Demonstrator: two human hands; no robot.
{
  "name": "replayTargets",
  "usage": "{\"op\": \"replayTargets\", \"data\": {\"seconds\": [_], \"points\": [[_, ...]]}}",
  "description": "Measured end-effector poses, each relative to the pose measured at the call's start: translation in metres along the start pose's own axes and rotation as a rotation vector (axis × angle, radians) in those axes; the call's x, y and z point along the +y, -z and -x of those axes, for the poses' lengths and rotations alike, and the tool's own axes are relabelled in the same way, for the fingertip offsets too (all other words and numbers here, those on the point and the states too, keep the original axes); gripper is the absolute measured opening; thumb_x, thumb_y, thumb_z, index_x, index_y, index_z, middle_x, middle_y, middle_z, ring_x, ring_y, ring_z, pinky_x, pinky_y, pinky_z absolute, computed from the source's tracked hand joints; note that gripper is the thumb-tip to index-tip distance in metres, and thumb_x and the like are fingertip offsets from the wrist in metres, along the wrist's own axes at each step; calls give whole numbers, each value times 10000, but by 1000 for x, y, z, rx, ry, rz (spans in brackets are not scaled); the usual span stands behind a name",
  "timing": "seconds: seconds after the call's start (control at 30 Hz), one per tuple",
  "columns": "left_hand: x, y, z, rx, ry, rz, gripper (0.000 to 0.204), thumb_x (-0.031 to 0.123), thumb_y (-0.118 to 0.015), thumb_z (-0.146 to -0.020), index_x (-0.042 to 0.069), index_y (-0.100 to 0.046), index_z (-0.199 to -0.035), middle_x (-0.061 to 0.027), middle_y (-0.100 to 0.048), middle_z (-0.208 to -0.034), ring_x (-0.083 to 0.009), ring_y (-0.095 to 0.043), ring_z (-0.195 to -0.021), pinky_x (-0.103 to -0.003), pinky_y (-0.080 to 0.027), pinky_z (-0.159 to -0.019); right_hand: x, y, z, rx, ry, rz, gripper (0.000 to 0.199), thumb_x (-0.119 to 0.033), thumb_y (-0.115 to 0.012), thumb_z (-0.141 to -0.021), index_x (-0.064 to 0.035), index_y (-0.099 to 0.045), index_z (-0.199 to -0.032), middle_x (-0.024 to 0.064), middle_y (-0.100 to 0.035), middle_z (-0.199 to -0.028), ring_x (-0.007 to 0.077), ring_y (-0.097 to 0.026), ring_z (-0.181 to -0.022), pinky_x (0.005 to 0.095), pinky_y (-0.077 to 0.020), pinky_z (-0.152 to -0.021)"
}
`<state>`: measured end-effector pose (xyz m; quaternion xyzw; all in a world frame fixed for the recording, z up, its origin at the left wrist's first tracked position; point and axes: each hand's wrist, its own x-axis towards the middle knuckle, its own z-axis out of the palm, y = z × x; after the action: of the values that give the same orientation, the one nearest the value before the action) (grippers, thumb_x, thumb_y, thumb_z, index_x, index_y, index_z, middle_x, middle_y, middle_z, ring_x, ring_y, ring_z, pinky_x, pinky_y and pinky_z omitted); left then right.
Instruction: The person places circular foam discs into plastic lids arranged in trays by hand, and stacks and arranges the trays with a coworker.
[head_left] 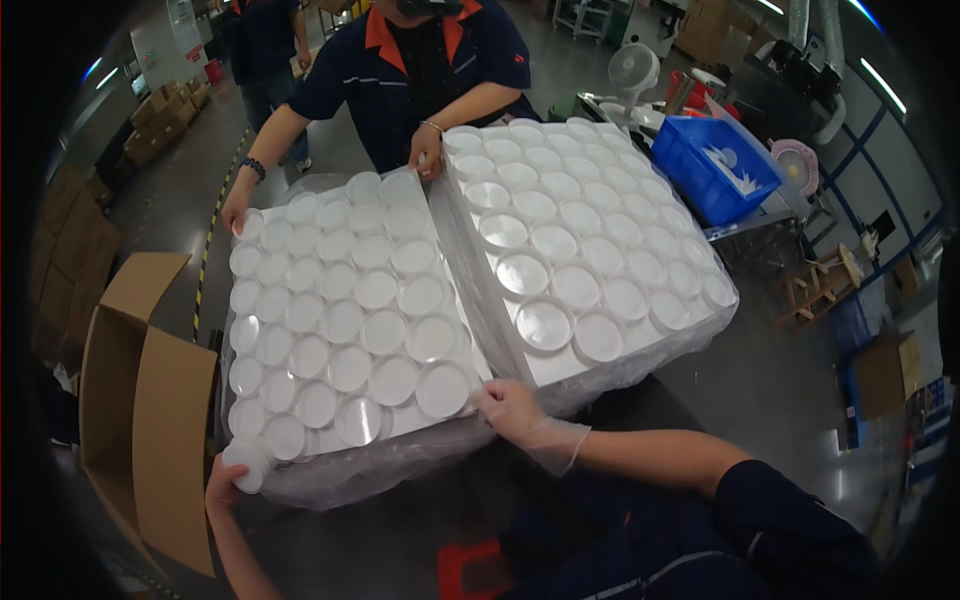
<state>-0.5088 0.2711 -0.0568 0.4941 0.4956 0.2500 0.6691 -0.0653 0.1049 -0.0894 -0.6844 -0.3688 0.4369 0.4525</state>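
Two big blocks of white round lids wrapped in clear plastic lie side by side. My left hand (228, 483) grips the near left corner of the left block (345, 330), fingers around a corner lid. My right hand (515, 410), in a thin clear glove, pinches the plastic film at the near edge between the left block and the right block (580, 250). Across from me a person in a dark blue top with an orange collar holds the far corners of the left block, one hand (236, 210) at its far left, the other hand (425, 155) at its far right.
An open cardboard box (145, 400) stands to my left. A blue plastic bin (715, 165) and a white fan (632, 68) sit at the far right. Stacked cartons (65, 250) line the left wall. Another person (265, 50) stands behind at the far left.
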Motion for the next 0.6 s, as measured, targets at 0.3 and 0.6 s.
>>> {"op": "replayTargets", "data": {"seconds": [0.3, 0.6], "points": [[-25, -2, 2, 101, 34, 7, 568, 217, -686, -632, -54, -494, -1092, -118, -587, -977, -222, -580, -885, -329, -452, -782, 36, 6, -11, 33, -53, 227, 234, -189, -475, -805, 14, -530, -702, 99, -521, -582, 141, -474, -563, 311, -405, -552], [-41, -3, 12, 286, 12, 70, 515, 140, -671, -678, -38, -468, -1116, -113, -564, -1013, -239, -560, -929, -351, -439, -817, 42, 0, -11, 101, -90, 184, 264, -228, -456, -823, 14, -522, -740, 193, -551, -680, 338, -558, -656, 383, -429, -607]]}}
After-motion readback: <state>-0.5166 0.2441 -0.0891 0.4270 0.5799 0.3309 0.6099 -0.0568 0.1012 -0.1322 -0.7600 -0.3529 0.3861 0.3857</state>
